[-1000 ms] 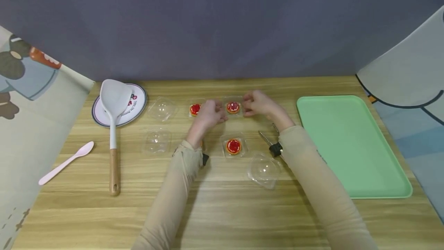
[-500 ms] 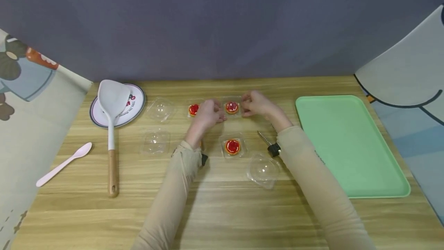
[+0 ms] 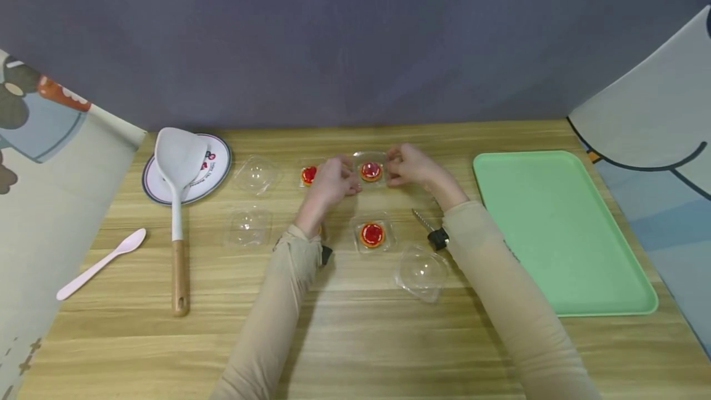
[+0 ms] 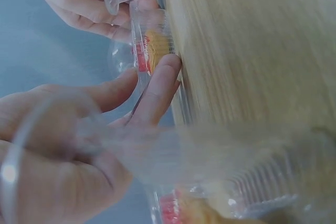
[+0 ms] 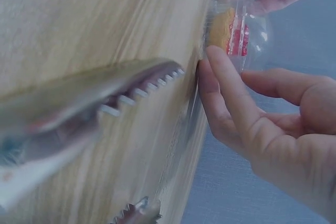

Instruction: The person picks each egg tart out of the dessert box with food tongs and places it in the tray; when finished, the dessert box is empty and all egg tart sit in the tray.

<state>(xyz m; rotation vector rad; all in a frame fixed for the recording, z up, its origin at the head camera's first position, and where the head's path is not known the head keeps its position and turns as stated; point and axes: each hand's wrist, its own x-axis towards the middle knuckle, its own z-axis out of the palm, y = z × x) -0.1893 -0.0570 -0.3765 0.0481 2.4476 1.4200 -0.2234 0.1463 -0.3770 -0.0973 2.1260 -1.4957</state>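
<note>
A small clear plastic box (image 3: pixel 369 156) with a domed lid holds a tart (image 3: pixel 371 171) with a red top, at the back middle of the table. My left hand (image 3: pixel 333 179) pinches its left side; in the left wrist view thumb and index finger lie on either face of the rim. On the opposite side my right hand (image 3: pixel 412 165) pinches the rim between thumb and fingers, also seen in the right wrist view. The lid's dome (image 5: pixel 260 35) bulges over the tart. Another red-topped tart (image 3: pixel 308 175) sits left of my left hand, partly hidden by it.
Nearer the front is an open tart box (image 3: pixel 372 234). Clear domed boxes (image 3: pixel 255 176) stand left, another (image 3: pixel 422 271) front right. Serrated metal tongs (image 5: pixel 142 90) lie by my right forearm. A green tray (image 3: pixel 566 233) is right; a plate (image 3: pixel 213 171), turner (image 3: pixel 180 159) and pink spoon (image 3: pixel 105 264) are left.
Both hands stay at the same tart box and hardly move. The clear box between them shows slightly more raised at its back edge. The whole head view has shifted a little.
</note>
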